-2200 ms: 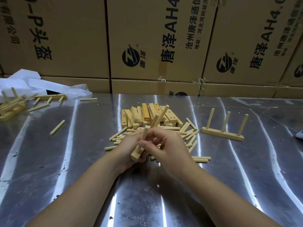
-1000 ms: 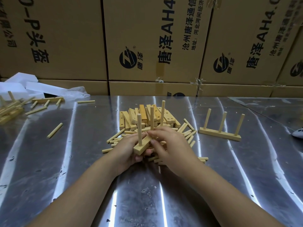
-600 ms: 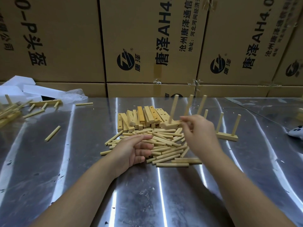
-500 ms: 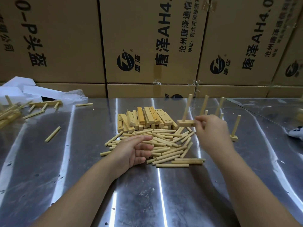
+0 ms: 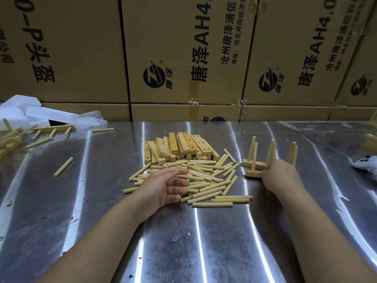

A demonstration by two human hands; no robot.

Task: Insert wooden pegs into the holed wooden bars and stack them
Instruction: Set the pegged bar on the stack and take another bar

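A heap of holed wooden bars [image 5: 177, 148] lies mid-table, with loose wooden pegs [image 5: 206, 180] spread in front of it. My left hand [image 5: 167, 186] rests on the pegs, its fingers relaxed and holding nothing. To the right, a finished bar with three upright pegs [image 5: 255, 165] stands on the table. A second pegged bar [image 5: 253, 173] sits just in front of it, its pegs leaning against the first bar's pegs. My right hand [image 5: 281, 176] grips this second bar from the right. Its fingertips are hidden behind the hand.
The steel table [image 5: 204, 242] is backed by a wall of cardboard boxes [image 5: 183, 58]. White foam pieces [image 5: 30, 113] and more pegged bars [image 5: 54, 128] lie at the far left. A stray peg [image 5: 63, 166] sits left of centre. A white object [image 5: 367, 166] lies at the right edge.
My right hand carried the newly pegged bar from the centre to the right and lowered it beside the standing one. My left hand let go and settled on the loose pegs.
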